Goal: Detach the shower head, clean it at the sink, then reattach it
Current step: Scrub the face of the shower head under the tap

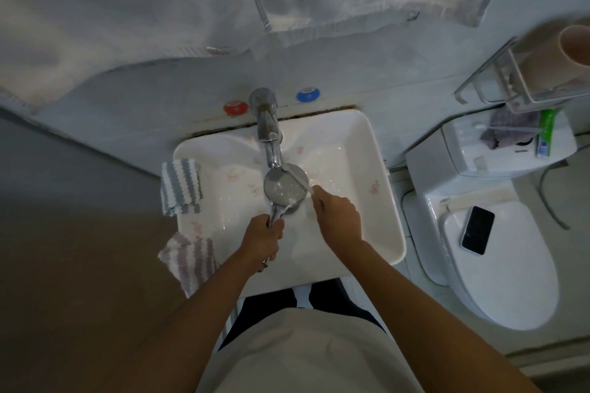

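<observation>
You are standing over the white sink [380, 188], and the shower head [282, 185] lies inside its basin, face up, right under the spout of the faucet [266, 124]. White flecks and foam sit on its round face. Your left hand [263, 241] is curled round the shower head's handle at the near side of the basin. Your right hand [338, 215] pinches a thin white brush [300, 177] whose tip rests across the upper right of the face; its bristles are too blurred to make out, so it may be a toothbrush.

A grey-striped cloth [180, 185] hangs over the sink's left rim, and a purple-striped cloth [188, 257] drapes over the near left corner.

At upper right a wire rack [498, 80] on the wall holds a pink cup [571, 48] lying on its side, cut off by the frame edge. On the toilet tank [463, 150] lie a dark rag [507, 131] and a green tube [544, 134]; its label cannot be read. A phone [477, 230] lies face up on the toilet lid [510, 281].

A towel [159, 0] hangs across the top, hiding the wall behind it. You cannot tell whether water is running.
</observation>
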### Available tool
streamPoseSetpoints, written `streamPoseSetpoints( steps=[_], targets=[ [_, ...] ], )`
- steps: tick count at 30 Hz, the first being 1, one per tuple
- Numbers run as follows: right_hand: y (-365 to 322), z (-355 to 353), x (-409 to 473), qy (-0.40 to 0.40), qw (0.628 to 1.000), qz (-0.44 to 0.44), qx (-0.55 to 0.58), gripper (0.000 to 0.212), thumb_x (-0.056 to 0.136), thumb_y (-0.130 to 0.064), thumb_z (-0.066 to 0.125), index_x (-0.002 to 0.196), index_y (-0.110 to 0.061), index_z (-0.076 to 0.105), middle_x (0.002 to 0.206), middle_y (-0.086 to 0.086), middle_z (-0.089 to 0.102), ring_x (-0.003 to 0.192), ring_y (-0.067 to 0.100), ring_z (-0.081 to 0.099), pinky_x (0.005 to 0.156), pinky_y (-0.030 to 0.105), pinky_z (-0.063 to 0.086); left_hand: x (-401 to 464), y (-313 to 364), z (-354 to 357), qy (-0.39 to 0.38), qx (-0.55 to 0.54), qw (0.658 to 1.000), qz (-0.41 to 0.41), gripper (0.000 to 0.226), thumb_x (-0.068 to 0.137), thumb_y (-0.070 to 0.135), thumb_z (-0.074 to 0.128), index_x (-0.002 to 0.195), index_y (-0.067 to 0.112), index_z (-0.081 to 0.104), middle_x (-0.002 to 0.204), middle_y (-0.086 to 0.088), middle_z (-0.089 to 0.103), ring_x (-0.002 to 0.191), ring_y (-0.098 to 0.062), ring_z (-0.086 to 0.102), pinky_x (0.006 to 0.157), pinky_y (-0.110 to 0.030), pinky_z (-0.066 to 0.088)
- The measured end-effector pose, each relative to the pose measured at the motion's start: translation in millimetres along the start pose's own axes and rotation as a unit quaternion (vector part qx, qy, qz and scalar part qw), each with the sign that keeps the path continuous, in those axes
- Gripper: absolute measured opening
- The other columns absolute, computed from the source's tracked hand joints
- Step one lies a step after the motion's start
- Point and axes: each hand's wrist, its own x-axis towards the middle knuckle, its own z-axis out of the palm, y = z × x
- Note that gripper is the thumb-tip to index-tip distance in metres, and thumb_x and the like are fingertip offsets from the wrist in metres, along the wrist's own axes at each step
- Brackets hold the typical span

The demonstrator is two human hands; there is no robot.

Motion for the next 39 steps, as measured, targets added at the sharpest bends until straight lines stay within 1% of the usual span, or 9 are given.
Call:
streamPoseSetpoints(
  steps=[5,8,11,16,21,26,32,36,39],
  targets=[
    [-12,2,-15,-0.039,0.997,-0.066,-0.009,0.031,0.107,-0.031,0.037,0.129,-0.020,0.056,0.062,0.004,0.054,0.053,0.024,0.057,0.050,0.033,0.048,1,6,0,0.005,-0.018,1.000,-0.005,0.026,0.096,0.026,0.052,0.079,0.007,0.054,0.068,-0.010,0.053,0.044,-0.017,0.043,0.048,-0.029,0.038],
    [-5,1,-11,-0.014,1.000,-0.015,0.008,0.029,0.106,-0.033,0.037,0.116,-0.017,0.058,0.066,0.007,0.061,0.057,0.026,0.061,0.055,0.039,0.054,2,6,-2,0.000,-0.006,1.000,-0.008,0.026,0.094,0.029,0.053,0.077,0.009,0.054,0.065,-0.010,0.053,0.043,-0.018,0.043,0.052,-0.032,0.037],
    [-1,3,-5,0.017,1.000,0.016,0.020,0.026,0.106,-0.032,0.037,0.106,-0.014,0.057,0.065,0.008,0.061,0.056,0.027,0.061,0.056,0.041,0.056,2,10,-1,-0.005,-0.011,1.000,0.010,0.025,0.096,0.022,0.052,0.076,0.008,0.051,0.066,-0.007,0.051,0.041,-0.014,0.041,0.043,-0.024,0.035],
    [-8,5,-18,-0.030,0.997,-0.067,-0.012,0.029,0.106,-0.033,0.038,0.126,-0.022,0.056,0.063,0.005,0.057,0.052,0.025,0.056,0.050,0.035,0.050,5,9,-5,0.004,-0.005,1.000,-0.009,0.028,0.094,0.028,0.053,0.073,0.010,0.053,0.063,-0.010,0.053,0.043,-0.018,0.043,0.049,-0.028,0.036],
    [5,-1,-5,0.009,1.000,0.016,-0.001,0.027,0.106,-0.033,0.035,0.111,-0.016,0.056,0.067,0.009,0.061,0.059,0.030,0.061,0.056,0.041,0.055,3,6,-5,-0.002,-0.002,1.000,0.001,0.026,0.094,0.024,0.053,0.074,0.009,0.051,0.067,-0.010,0.052,0.042,-0.017,0.042,0.046,-0.026,0.036],
    [-10,4,-19,-0.026,0.997,-0.076,-0.020,0.029,0.105,-0.032,0.040,0.123,-0.018,0.059,0.062,0.007,0.055,0.052,0.028,0.054,0.050,0.033,0.047,3,8,-4,0.009,-0.018,1.000,-0.007,0.028,0.096,0.026,0.052,0.076,0.007,0.053,0.066,-0.008,0.052,0.043,-0.016,0.042,0.043,-0.024,0.036],
    [2,-3,-6,-0.001,1.000,-0.008,0.015,0.027,0.106,-0.031,0.038,0.107,-0.014,0.058,0.066,0.008,0.062,0.056,0.028,0.060,0.055,0.041,0.055,4,8,-10,0.010,-0.023,1.000,-0.004,0.025,0.095,0.021,0.052,0.075,0.007,0.052,0.067,-0.010,0.050,0.042,-0.016,0.041,0.041,-0.024,0.035],
    [-11,1,-17,-0.037,0.996,-0.078,-0.010,0.029,0.106,-0.032,0.039,0.122,-0.019,0.058,0.063,0.004,0.051,0.052,0.025,0.050,0.051,0.031,0.041,7,9,-12,0.017,-0.025,0.999,-0.017,0.025,0.095,0.024,0.052,0.076,0.007,0.053,0.066,-0.011,0.052,0.043,-0.018,0.041,0.046,-0.025,0.036],
    [-6,0,-13,-0.035,0.997,-0.061,-0.007,0.030,0.106,-0.033,0.037,0.122,-0.019,0.058,0.065,0.005,0.056,0.055,0.026,0.056,0.053,0.034,0.049,8,8,-15,0.016,-0.022,0.999,-0.030,0.026,0.093,0.028,0.053,0.074,0.010,0.054,0.064,-0.011,0.053,0.042,-0.017,0.042,0.051,-0.027,0.034]
  ],
)
